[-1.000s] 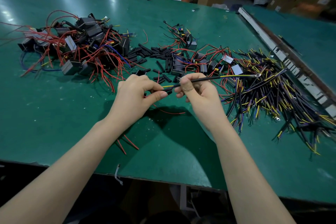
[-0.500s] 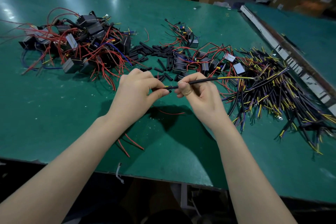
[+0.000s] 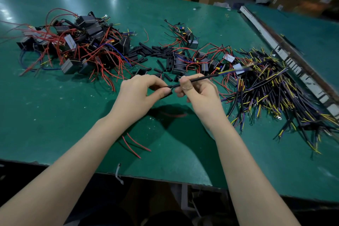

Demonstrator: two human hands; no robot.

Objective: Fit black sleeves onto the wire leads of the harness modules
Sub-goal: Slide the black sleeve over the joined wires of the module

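Both hands work above the near middle of the green bench (image 3: pixel 55 119). The left hand (image 3: pixel 139 93) has its fingers curled and pinches a short black sleeve (image 3: pixel 167 93) between thumb and forefinger. The right hand (image 3: pixel 198 91) has its fingers curled round a wire lead (image 3: pixel 201 77), already covered by a longer black tube, which runs up and to the right to exposed yellow and blue conductors; the far tip is blurred. The short sleeve and the near end of the lead meet between the two hands; whether the lead has entered the sleeve cannot be told. Loose black sleeves (image 3: pixel 157 55) lie scattered on the bench just beyond the hands. A heap of black modules with red wires (image 3: pixel 77 46) lies at the far left. A smaller cluster of modules (image 3: pixel 201 60) lies behind the right hand. A pile of black, yellow and blue leads (image 3: pixel 275 93) lies at the right. Two red wire offcuts (image 3: pixel 135 145) lie between the forearms.
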